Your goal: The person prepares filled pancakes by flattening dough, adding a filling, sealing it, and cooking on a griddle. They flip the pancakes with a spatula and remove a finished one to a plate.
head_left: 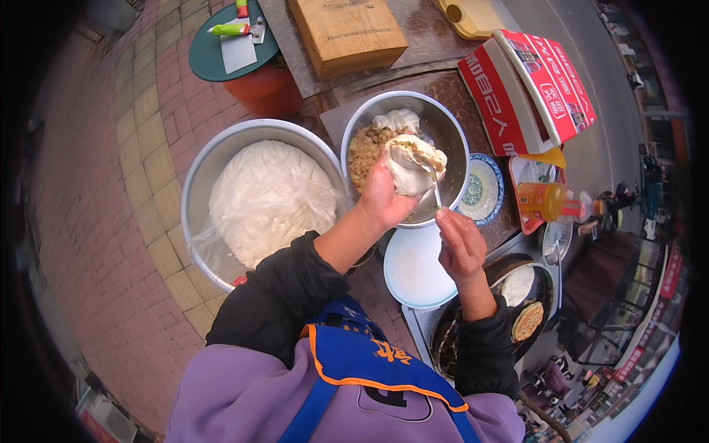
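Note:
My left hand (384, 193) cups a soft piece of dough (410, 177) with brown-yellow filling showing along its open top. Closed around the thin handle of a metal utensil (437, 196), my right hand (462, 247) is just to the right; the utensil's far end is against or inside the dough, and its shape is hidden. Both hands are over the near part of a metal bowl (459, 133). That bowl holds crumbly filling (362, 156) on its left side and a white dough lump (397, 120) at the back.
Left stands a large basin (190, 203) of plastic-covered dough (269, 196). A white round lid or board (418, 273) and a black pan with flatbreads (527, 322) are near my right arm. Beyond are a patterned plate (481, 189), an oil bottle (543, 201), a red-white carton (491, 96) and a wooden box (351, 37).

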Tool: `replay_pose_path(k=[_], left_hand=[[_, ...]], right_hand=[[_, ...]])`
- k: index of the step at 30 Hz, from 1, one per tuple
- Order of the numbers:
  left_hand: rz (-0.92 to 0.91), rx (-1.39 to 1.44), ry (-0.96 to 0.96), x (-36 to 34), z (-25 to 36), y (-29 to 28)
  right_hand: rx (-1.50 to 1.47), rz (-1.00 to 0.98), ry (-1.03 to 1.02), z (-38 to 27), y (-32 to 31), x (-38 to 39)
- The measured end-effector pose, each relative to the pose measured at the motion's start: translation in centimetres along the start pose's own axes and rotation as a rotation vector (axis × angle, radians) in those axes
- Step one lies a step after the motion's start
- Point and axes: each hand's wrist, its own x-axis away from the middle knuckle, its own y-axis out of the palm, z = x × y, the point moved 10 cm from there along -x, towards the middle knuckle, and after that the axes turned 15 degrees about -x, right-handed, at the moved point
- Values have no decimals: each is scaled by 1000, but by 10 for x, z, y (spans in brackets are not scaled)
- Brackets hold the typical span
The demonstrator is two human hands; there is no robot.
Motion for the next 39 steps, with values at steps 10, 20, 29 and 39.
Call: replay_pose_path(k=[10, 20, 29, 39], left_hand=[[-52, -70, 49, -4, 6, -7], [23, -164, 67, 13, 36, -13], [-88, -164, 113, 47, 87, 3], [-134, -109, 64, 51, 83, 8]], right_hand=[[15, -57, 68, -9, -1, 4], [-354, 596, 524, 51, -53, 29], [38, 172, 477, 164, 14, 15], [-80, -74, 571, 137, 9, 34]])
